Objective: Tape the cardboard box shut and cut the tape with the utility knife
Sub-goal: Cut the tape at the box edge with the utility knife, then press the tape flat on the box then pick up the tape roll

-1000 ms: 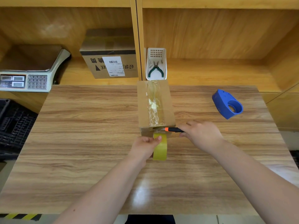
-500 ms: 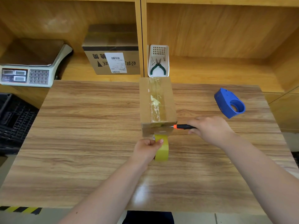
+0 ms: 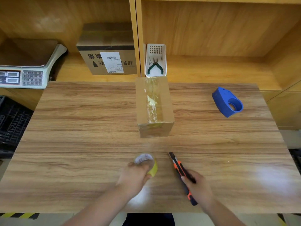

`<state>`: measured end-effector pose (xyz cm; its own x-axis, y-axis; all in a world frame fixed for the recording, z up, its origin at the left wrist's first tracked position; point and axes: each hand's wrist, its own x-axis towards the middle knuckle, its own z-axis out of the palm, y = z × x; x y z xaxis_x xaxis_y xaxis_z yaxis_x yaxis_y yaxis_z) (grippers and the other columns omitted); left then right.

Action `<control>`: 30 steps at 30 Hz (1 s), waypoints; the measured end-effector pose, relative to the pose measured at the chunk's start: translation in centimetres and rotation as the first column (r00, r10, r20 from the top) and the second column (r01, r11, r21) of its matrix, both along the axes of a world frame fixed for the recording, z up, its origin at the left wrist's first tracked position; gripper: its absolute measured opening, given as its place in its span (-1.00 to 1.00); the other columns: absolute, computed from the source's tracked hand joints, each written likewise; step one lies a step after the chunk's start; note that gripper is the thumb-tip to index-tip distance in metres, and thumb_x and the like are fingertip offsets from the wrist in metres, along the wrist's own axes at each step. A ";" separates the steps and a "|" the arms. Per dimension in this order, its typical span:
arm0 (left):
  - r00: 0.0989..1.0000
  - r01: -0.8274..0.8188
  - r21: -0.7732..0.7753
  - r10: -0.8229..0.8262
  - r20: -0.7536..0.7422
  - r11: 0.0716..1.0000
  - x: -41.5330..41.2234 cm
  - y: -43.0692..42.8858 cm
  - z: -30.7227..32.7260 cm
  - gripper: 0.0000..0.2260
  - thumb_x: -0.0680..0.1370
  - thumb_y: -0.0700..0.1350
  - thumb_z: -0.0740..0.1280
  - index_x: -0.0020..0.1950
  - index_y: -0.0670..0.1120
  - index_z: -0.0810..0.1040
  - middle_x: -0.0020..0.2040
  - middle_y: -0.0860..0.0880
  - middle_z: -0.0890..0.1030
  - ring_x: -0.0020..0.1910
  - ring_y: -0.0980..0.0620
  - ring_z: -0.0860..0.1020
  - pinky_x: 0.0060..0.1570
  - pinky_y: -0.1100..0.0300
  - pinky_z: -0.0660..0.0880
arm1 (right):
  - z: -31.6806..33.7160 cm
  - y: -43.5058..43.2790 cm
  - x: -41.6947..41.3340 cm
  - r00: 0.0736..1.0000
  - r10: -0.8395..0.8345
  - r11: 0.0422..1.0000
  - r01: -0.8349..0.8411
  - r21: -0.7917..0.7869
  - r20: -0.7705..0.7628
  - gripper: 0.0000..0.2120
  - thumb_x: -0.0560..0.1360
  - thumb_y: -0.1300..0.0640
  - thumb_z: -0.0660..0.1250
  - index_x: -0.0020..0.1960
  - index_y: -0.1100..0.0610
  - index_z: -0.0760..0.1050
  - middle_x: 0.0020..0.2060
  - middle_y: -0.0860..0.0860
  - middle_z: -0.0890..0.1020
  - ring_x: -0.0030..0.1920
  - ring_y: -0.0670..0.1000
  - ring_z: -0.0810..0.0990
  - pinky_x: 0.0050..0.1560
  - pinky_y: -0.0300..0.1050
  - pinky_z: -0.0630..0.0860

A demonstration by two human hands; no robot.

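Note:
The small cardboard box [image 3: 154,106] stands in the middle of the wooden table [image 3: 81,128], with clear tape running along its top seam and a short way down its near face. My left hand [image 3: 135,176] holds the yellowish tape roll [image 3: 149,164] low over the table, well in front of the box. My right hand [image 3: 197,186] grips the orange and black utility knife [image 3: 180,173] near the table's front edge, its tip pointing away towards the box. Both hands are apart from the box.
A blue tape dispenser [image 3: 228,102] lies at the table's right. Behind the table, a shelf holds a weighing scale [image 3: 24,69], a labelled carton [image 3: 107,57] and a white basket with pliers [image 3: 155,62]. A black crate [image 3: 11,121] sits at the left.
Both hands have pulled back from the box towards me. The tape roll has come free of the box's near face, and the knife has left the box edge.

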<state>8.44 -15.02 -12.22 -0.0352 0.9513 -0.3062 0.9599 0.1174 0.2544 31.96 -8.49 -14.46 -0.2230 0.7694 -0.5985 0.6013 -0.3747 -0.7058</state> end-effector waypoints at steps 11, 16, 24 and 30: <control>0.980 0.160 0.020 -0.156 -0.119 0.987 1.9 -4.1 -6.7 -0.55 0.01 0.01 0.63 -0.20 -0.03 0.56 -0.39 0.01 0.58 -0.30 -0.03 0.54 -0.10 0.13 0.26 | -2.2 -2.7 -0.8 0.926 0.126 0.972 -0.187 0.142 0.357 -0.83 0.41 -0.09 0.38 -0.09 -0.04 0.47 -0.14 -0.10 0.49 -0.21 -0.07 0.54 -0.21 -0.06 0.52; 0.994 0.069 0.294 -0.090 0.060 0.953 0.6 -3.4 -4.2 -0.76 0.40 0.17 0.30 -0.06 0.05 0.52 -0.14 0.09 0.63 -0.01 0.06 0.45 0.06 0.18 0.30 | -1.4 -0.5 -0.7 0.685 0.436 0.797 -0.595 0.102 0.584 -0.65 0.48 -0.24 0.21 0.06 0.02 0.42 -0.07 -0.08 0.44 0.03 -0.02 0.49 -0.19 -0.17 0.41; 0.946 -0.247 0.442 0.115 0.303 0.862 -5.7 4.7 4.2 -0.56 0.59 0.09 0.13 0.45 0.01 0.34 0.50 0.01 0.31 0.56 -0.01 0.09 0.50 0.07 0.04 | 5.1 8.2 -4.4 0.948 0.257 0.651 -0.314 0.691 0.188 -0.75 0.40 0.09 0.45 0.05 0.10 0.55 -0.09 -0.01 0.56 -0.04 -0.01 0.53 -0.03 -0.15 0.48; 0.990 -0.044 0.285 0.003 0.142 0.958 -5.8 10.8 5.8 -0.54 0.66 0.03 -0.03 0.56 0.07 0.00 0.58 0.09 0.00 0.56 0.09 -0.17 0.54 -0.05 -0.17 | 7.3 12.7 -10.3 0.875 0.439 0.405 -0.397 0.824 0.206 -0.51 0.40 -0.04 0.40 0.26 0.14 0.50 0.25 0.06 0.56 0.34 0.04 0.42 0.39 0.02 0.25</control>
